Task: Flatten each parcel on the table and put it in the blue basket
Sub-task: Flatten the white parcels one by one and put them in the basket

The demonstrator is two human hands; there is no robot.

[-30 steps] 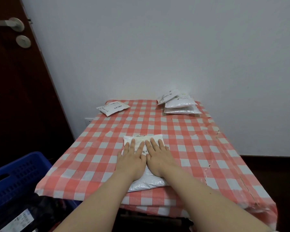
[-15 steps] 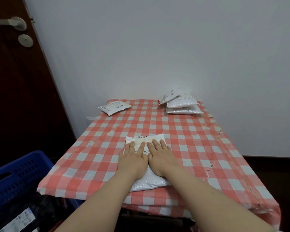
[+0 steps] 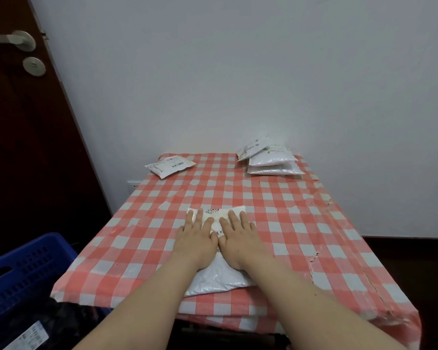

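The parcel (image 3: 214, 281), a white, crinkled plastic mailer with a printed label at its far end, lay on the worktop (image 3: 301, 236), right of the blue basket (image 3: 23, 271). Flattening seemed the step in hand: the left grip (image 3: 196, 239) and right grip (image 3: 240, 238) pressed it side by side, fingers straight, clasping nothing. Next it probably needed pinching by an edge and carrying left into the basket. A stack of parcels (image 3: 271, 160) waited farther from the basket.

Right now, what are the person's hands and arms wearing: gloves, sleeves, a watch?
Nothing that shows. The left hand and right hand are bare: no gloves, no rings visible. The left forearm and right forearm are bare to the picture's lower edge, with no sleeve, watch or band in view.
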